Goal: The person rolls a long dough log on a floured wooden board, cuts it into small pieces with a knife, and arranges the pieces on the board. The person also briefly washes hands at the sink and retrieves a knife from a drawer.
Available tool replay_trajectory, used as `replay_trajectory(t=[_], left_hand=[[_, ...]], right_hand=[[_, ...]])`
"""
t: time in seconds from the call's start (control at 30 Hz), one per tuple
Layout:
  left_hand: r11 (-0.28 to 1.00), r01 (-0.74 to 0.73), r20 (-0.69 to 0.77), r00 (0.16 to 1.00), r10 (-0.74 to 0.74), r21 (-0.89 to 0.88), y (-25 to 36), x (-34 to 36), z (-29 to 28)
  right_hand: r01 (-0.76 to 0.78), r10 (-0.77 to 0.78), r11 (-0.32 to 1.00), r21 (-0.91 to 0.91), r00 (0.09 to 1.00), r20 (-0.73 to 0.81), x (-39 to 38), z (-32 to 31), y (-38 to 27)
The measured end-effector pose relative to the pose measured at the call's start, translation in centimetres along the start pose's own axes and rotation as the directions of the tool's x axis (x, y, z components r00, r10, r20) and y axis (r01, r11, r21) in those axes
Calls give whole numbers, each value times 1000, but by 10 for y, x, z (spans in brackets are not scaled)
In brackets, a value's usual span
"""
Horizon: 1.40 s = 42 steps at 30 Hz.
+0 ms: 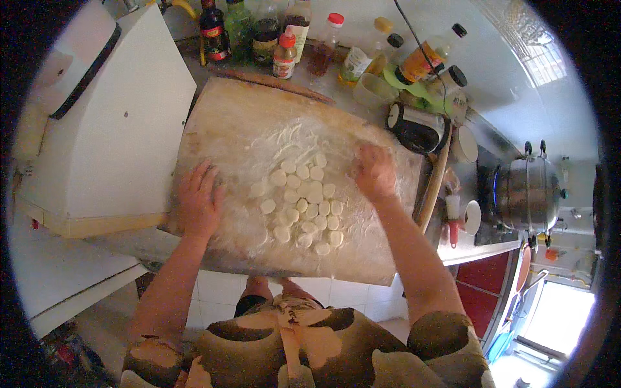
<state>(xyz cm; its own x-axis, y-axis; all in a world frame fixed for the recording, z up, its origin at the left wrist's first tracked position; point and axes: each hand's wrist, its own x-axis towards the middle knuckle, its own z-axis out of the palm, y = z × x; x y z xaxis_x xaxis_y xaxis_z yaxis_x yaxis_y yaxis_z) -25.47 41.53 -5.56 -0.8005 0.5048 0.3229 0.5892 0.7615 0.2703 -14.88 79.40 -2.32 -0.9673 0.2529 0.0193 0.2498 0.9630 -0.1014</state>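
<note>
A large wooden board (223,123), dusted with flour, lies in front of me. On its middle sit several small round pieces of dough (314,194), pale and floury, some touching and some apart. My left hand (202,200) rests at the board's left side, fingers stretched out and holding nothing. Above the board's right part is my right hand (376,171), to the right of the dough pieces. Motion smears its fingers, and whether it holds anything is not visible. A streak of loose flour (291,137) spreads behind the dough.
A brown wooden stick (278,86) lies along the board's far edge; a longer wooden rod (435,184) runs beside its right edge. Sauce bottles (215,32) line the back. A white cabinet (129,123) stands left. A steel pot (530,194) sits on the stove at right.
</note>
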Motion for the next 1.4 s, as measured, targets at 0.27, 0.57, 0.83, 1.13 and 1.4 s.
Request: replay_trajectory(t=[0.27,0.57,0.83,1.13,1.4], left_hand=[[996,35,-71,997,-41,-84,-9,-9,11],[997,2,-87,996,-8,-72,-3,-2,1],[993,70,56,996,-65,-92,-4,-5,-1],[1000,-14,106,994,14,-1,-2,-7,-5],[992,27,-6,1000,-28,-120,-2,-2,8]], right_hand=[[435,-384,878,201,889,-250,11,24,-33],[-111,103,907,405,994,42,-37,-19,-23],[78,-77,994,80,997,-12,-1,33,-41],[139,-140,988,68,990,15,11,22,-37],[117,-95,991,70,961,-261,12,-3,-6]])
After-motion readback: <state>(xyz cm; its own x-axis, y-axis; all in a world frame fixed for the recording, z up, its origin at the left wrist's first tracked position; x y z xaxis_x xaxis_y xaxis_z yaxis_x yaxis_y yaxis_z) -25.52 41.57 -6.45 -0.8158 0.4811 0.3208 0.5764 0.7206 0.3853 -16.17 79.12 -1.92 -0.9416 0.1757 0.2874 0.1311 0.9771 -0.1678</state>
